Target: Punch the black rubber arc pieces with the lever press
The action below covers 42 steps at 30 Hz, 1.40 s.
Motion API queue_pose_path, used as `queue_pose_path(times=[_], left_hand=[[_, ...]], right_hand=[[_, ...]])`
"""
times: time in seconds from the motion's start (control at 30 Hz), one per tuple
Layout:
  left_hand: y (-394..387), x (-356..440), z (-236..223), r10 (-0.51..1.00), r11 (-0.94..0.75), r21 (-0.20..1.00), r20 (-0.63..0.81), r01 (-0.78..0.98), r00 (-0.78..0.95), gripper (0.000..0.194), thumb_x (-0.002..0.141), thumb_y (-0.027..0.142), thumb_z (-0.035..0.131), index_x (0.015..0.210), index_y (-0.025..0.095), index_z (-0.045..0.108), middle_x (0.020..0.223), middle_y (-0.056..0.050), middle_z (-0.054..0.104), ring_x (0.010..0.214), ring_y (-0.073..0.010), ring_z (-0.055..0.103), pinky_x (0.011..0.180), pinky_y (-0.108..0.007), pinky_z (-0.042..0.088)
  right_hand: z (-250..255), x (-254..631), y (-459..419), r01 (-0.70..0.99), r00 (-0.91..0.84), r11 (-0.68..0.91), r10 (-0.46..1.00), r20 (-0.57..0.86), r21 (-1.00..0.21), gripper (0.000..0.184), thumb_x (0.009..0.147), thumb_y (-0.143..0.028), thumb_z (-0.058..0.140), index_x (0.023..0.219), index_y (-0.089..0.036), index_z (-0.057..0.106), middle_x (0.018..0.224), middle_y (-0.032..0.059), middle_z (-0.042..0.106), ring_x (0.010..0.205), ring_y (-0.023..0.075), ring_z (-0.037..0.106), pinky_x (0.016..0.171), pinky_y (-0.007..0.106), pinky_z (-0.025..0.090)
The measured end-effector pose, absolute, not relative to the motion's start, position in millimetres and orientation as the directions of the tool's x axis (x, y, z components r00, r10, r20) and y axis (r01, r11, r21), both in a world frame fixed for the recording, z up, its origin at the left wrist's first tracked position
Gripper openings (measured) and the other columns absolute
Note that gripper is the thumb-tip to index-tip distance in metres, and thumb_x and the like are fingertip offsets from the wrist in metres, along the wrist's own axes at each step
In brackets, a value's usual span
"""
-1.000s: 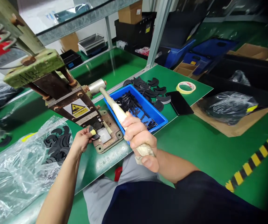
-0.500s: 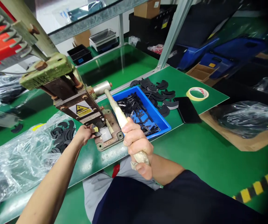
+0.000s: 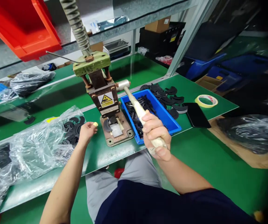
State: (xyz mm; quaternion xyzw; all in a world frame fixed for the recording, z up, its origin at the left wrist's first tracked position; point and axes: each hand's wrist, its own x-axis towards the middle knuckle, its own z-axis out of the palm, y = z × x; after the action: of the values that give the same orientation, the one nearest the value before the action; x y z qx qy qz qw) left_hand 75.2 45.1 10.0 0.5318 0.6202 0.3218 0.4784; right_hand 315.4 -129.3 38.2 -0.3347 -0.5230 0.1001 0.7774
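Observation:
My right hand (image 3: 156,133) is wrapped round the lever handle (image 3: 138,109) of a hand press (image 3: 104,93), which has a green top plate and a yellow warning label. My left hand (image 3: 87,133) is left of the press base (image 3: 110,141), apart from it, fingers loosely bent with nothing visible in them. One fingertip has a yellow cover (image 3: 95,124). A dark curved piece (image 3: 107,125) rests on the base under the ram, beside a pale metal plate (image 3: 117,130). More black curved pieces (image 3: 74,130) lie behind my left hand, partly under clear plastic.
Right of the press stands a blue tray (image 3: 174,128) of small black parts. Black curved pieces (image 3: 163,93), a dark flat tablet-like object (image 3: 197,115) and a tape roll (image 3: 206,101) lie beyond. Clear plastic bags (image 3: 38,152) cover the left. A red bin (image 3: 24,34) hangs above.
My left hand has drawn back left from under the ram, leaving the curved piece on the base. My right hand still grips the lever handle. The view has shifted, showing more at left.

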Motion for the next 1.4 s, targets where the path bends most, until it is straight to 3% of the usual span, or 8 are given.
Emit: queue_pose_path(times=[0.13, 0.4, 0.6, 0.7, 0.83, 1.1, 1.23, 1.4], left_hand=[[42, 47, -1, 0.993, 0.114, 0.916, -0.121, 0.385, -0.006, 0.030, 0.061, 0.038, 0.069, 0.078, 0.014, 0.064, 0.064, -0.002, 0.064, 0.056, -0.0147, 0.061, 0.050, -0.023, 0.045], [24, 76, -17, 0.970, -0.071, 0.879, -0.050, 0.471, 0.239, 0.035, 0.073, 0.041, 0.062, 0.096, 0.015, 0.069, 0.080, -0.008, 0.072, 0.068, -0.0206, 0.067, 0.058, -0.028, 0.051], [54, 31, -2, 0.985, -0.108, 0.341, 0.162, 0.934, 0.055, 0.041, 0.088, 0.034, 0.052, 0.119, 0.012, 0.067, 0.117, -0.020, 0.067, 0.108, -0.0330, 0.065, 0.090, -0.041, 0.051], [69, 10, 9, 0.999, -0.011, 0.095, 0.054, 0.995, 0.006, 0.046, 0.089, 0.039, 0.054, 0.123, 0.010, 0.065, 0.124, -0.026, 0.061, 0.114, -0.0402, 0.060, 0.088, -0.045, 0.051], [78, 6, 14, 0.995, -0.042, 0.000, -0.091, 0.999, 0.042, 0.037, 0.089, 0.029, 0.052, 0.117, 0.010, 0.067, 0.121, -0.027, 0.061, 0.113, -0.0393, 0.062, 0.085, -0.042, 0.052], [68, 1, 20, 1.000, 0.005, 0.380, -0.009, 0.925, -0.002, 0.012, 0.076, 0.020, 0.066, 0.086, 0.020, 0.061, 0.086, -0.010, 0.070, 0.087, -0.0291, 0.069, 0.074, -0.035, 0.051], [53, 18, 34, 0.990, 0.136, 0.873, -0.140, 0.468, -0.025, 0.023, 0.068, 0.022, 0.072, 0.077, 0.020, 0.051, 0.065, 0.001, 0.062, 0.059, -0.0152, 0.061, 0.060, -0.026, 0.049], [32, 73, 49, 0.925, 0.277, 0.953, -0.300, 0.125, 0.233, 0.039, 0.051, 0.019, 0.083, 0.080, 0.016, 0.056, 0.064, 0.002, 0.064, 0.054, -0.0107, 0.061, 0.054, -0.021, 0.051]], right_hand=[[49, 305, -124, 0.181, 0.426, 0.877, 0.339, 0.839, -0.446, 0.020, 0.076, -0.044, 0.051, 0.082, -0.030, 0.062, 0.078, 0.0027, 0.056, 0.099, 0.0273, 0.057, 0.116, 0.059, 0.033], [57, 299, -127, 0.212, 0.479, 0.825, 0.380, 0.792, -0.524, 0.021, 0.075, -0.048, 0.051, 0.072, -0.029, 0.057, 0.076, 0.0019, 0.053, 0.101, 0.0266, 0.058, 0.113, 0.058, 0.037], [56, 298, -125, 0.260, 0.492, 0.827, 0.331, 0.805, -0.499, 0.020, 0.074, -0.045, 0.050, 0.070, -0.027, 0.054, 0.074, 0.0023, 0.051, 0.098, 0.0265, 0.057, 0.105, 0.056, 0.040], [57, 296, -123, 0.272, 0.501, 0.819, 0.327, 0.801, -0.505, 0.020, 0.074, -0.046, 0.049, 0.068, -0.027, 0.052, 0.073, 0.0022, 0.051, 0.096, 0.0268, 0.058, 0.105, 0.057, 0.041], [57, 297, -124, 0.268, 0.503, 0.818, 0.332, 0.798, -0.509, 0.019, 0.072, -0.045, 0.050, 0.067, -0.027, 0.053, 0.073, 0.0021, 0.051, 0.096, 0.0266, 0.059, 0.104, 0.057, 0.042], [56, 297, -123, 0.199, 0.485, 0.863, 0.325, 0.812, -0.465, 0.015, 0.072, -0.039, 0.052, 0.073, -0.026, 0.058, 0.078, 0.0021, 0.057, 0.100, 0.0237, 0.058, 0.108, 0.049, 0.039], [57, 294, -123, 0.175, 0.520, 0.863, 0.329, 0.789, -0.475, 0.015, 0.072, -0.039, 0.052, 0.073, -0.026, 0.059, 0.078, 0.0019, 0.057, 0.102, 0.0243, 0.058, 0.109, 0.050, 0.039], [54, 297, -123, 0.185, 0.503, 0.861, 0.332, 0.798, -0.474, 0.017, 0.073, -0.042, 0.051, 0.075, -0.028, 0.060, 0.079, 0.0023, 0.057, 0.103, 0.0259, 0.058, 0.112, 0.056, 0.037]])
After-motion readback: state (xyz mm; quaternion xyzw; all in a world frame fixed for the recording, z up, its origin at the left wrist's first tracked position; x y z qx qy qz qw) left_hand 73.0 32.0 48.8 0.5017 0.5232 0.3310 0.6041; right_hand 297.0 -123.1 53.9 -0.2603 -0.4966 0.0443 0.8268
